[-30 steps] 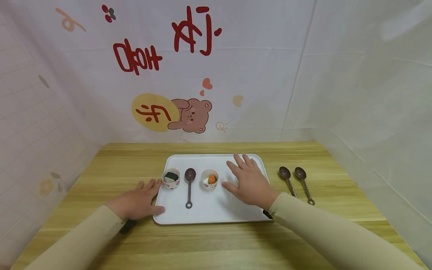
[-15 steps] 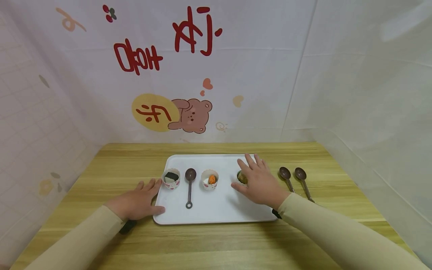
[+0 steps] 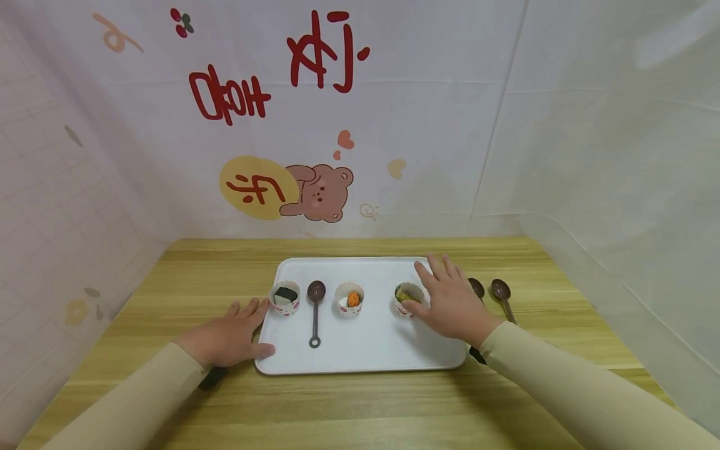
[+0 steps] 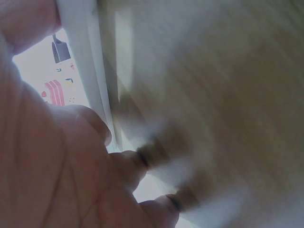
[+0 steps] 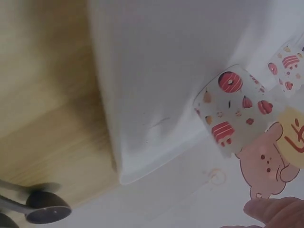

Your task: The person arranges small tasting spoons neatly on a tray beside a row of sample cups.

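Note:
My left hand (image 3: 227,334) rests at the left edge of a white tray (image 3: 360,353), thumb over the rim (image 4: 85,61) and fingers spread beside it. Near its fingertips stands a patterned paper cup (image 3: 287,307) holding a dark-and-white piece. A brown spoon (image 3: 315,315) lies on the tray, bowl away from me. To its right, another paper cup (image 3: 342,307) has an orange piece (image 3: 353,299) inside. My right hand (image 3: 455,306), fingers extended and holding nothing, is above the tray's right side. Its thumb overlaps a third paper cup (image 3: 400,306) with green-yellow contents.
Two more brown spoons lie on the wooden table (image 3: 360,412) right of the tray; one spoon (image 3: 500,289) is partly behind the right arm, the other (image 3: 475,287) mostly hidden by the right hand. A printed white cloth (image 3: 427,125) hangs behind the table.
My right hand has moved rightward across the tray, uncovering the third paper cup and now covering most of one spoon at the right. The left hand has stayed in place.

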Available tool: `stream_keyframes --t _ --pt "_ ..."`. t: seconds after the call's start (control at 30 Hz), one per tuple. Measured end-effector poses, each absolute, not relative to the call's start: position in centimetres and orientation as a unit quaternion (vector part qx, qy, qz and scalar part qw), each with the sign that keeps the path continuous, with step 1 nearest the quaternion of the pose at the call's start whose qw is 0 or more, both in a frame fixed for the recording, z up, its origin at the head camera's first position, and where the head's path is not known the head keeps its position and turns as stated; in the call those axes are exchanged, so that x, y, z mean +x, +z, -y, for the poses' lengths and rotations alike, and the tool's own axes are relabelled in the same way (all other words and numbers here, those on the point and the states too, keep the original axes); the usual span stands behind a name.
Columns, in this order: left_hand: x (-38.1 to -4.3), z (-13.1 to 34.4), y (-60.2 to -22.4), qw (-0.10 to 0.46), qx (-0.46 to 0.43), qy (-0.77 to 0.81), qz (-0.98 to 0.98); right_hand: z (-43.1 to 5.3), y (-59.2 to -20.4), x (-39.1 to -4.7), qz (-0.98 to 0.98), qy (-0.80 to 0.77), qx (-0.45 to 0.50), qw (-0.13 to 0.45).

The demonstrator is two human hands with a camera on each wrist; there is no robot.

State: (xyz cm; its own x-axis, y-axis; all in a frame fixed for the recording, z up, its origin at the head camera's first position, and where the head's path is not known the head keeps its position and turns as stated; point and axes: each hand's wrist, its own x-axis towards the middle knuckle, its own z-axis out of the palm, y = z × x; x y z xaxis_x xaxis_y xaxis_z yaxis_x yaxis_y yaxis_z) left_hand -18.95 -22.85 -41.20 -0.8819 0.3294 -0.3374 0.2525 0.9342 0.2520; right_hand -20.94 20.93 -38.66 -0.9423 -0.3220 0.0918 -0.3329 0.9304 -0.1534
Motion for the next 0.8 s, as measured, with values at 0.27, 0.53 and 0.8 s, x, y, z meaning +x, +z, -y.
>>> stream_keyframes --t 0.27,0.53,0.8 --pt "-18.9 22.8 -41.1 0.193 0.147 0.108 -0.964 -22.4 -38.9 -20.9 0.984 0.090 0.147 0.033" --pt "-18.9 22.8 -41.1 0.191 0.148 0.109 -0.964 -23.6 -39.0 -20.8 0.986 0.083 0.142 0.035" --pt "-18.9 22.8 -41.1 0.191 0.149 0.107 -0.964 -24.8 -38.9 -20.7 0.988 0.068 0.134 0.042"
